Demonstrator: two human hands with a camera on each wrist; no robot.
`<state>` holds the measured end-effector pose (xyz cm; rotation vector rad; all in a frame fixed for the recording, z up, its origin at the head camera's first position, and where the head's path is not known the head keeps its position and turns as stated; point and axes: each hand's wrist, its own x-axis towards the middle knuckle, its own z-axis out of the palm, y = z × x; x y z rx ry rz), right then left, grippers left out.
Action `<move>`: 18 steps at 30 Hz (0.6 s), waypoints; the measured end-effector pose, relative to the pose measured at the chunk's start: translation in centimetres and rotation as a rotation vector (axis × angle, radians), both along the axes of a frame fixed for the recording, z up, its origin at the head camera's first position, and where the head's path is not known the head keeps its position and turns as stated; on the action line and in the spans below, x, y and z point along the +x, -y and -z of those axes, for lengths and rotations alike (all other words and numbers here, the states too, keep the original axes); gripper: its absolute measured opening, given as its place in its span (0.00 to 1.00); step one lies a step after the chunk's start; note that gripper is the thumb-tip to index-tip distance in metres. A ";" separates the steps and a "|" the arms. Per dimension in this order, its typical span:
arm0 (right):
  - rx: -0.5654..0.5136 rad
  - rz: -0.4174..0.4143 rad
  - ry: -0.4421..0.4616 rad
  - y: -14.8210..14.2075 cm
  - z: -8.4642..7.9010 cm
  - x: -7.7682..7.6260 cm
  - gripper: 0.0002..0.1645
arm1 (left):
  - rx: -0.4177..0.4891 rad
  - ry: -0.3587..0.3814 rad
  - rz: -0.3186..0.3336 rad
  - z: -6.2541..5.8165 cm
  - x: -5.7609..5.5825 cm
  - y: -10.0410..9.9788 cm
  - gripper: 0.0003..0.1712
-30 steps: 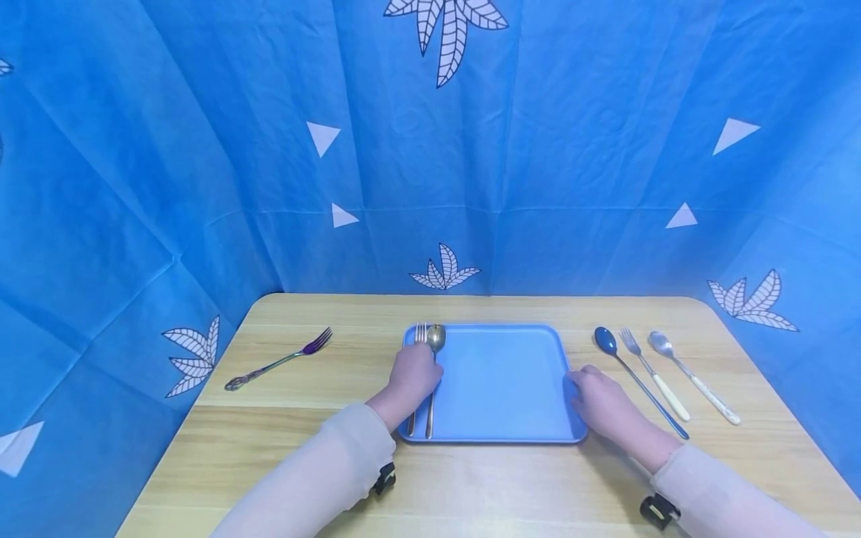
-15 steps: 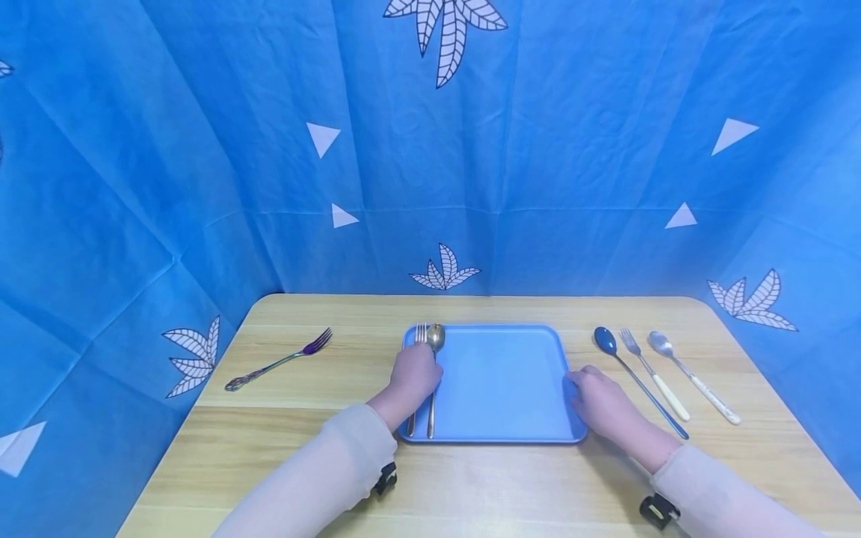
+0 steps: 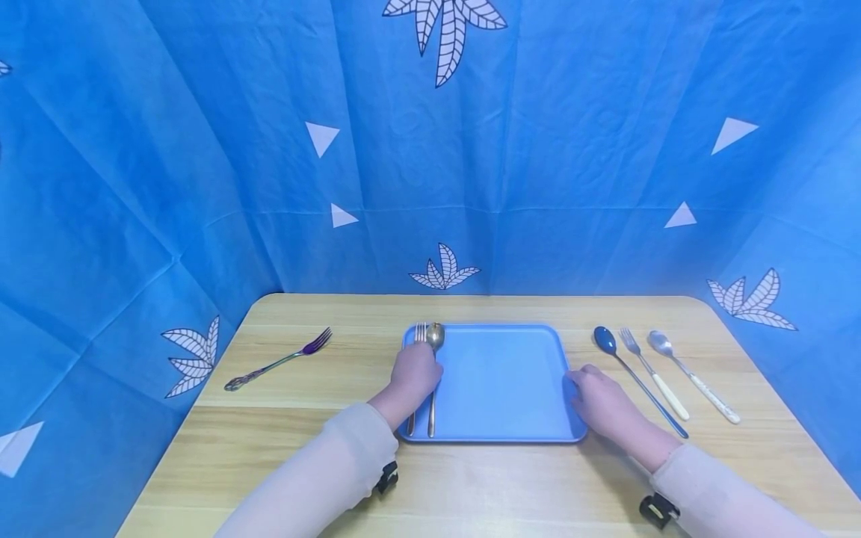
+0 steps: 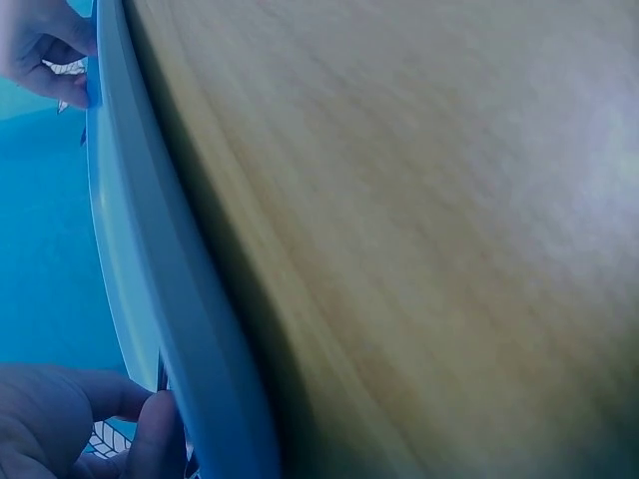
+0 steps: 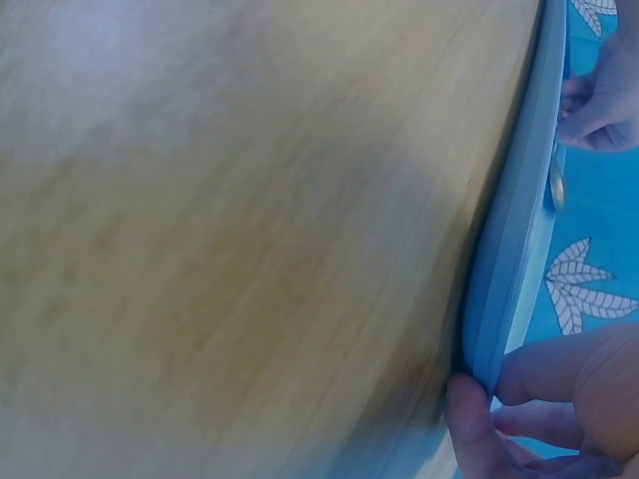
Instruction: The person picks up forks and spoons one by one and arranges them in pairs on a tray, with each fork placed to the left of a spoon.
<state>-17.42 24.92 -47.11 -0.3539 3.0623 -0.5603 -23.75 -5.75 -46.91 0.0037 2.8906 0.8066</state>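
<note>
A shallow blue tray (image 3: 504,385) lies on the wooden table. Along its left side rest a silver fork (image 3: 420,331) and a gold-toned spoon (image 3: 436,336), side by side, tines and bowl pointing away. My left hand (image 3: 413,372) covers their middles and pinches the spoon's handle between thumb and finger; the left wrist view shows those fingers (image 4: 155,424) around a thin handle just inside the rim. With thumb and fingers, my right hand (image 3: 599,400) grips the tray's right rim, its thumb (image 5: 471,419) outside the rim in the right wrist view.
Right of the tray lie a dark blue spoon (image 3: 606,341), a fork with a cream handle (image 3: 662,388) and a spoon with a patterned white handle (image 3: 702,390). A purple, rainbow-toned fork (image 3: 282,360) lies at the left. Blue cloth (image 3: 572,149) hangs behind the table.
The spoon's handle end has shifted slightly right, away from the fork, under my left hand. My right hand and the tray have stayed in place.
</note>
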 end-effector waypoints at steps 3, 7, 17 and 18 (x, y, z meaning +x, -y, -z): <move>-0.003 0.001 0.005 0.0 0.0 0.0 0.23 | -0.001 -0.010 0.005 -0.1 0.1 0.0 0.16; -0.001 0.003 0.010 0.0 -0.1 0.0 0.23 | 0.004 -0.017 0.014 -0.1 0.2 0.1 0.16; 0.001 -0.001 0.012 0.1 -0.2 0.0 0.23 | 0.014 -0.020 0.019 -0.3 0.8 0.2 0.18; 0.001 -0.001 0.011 0.1 -0.2 0.0 0.23 | 0.014 -0.023 0.019 -0.4 0.9 0.2 0.18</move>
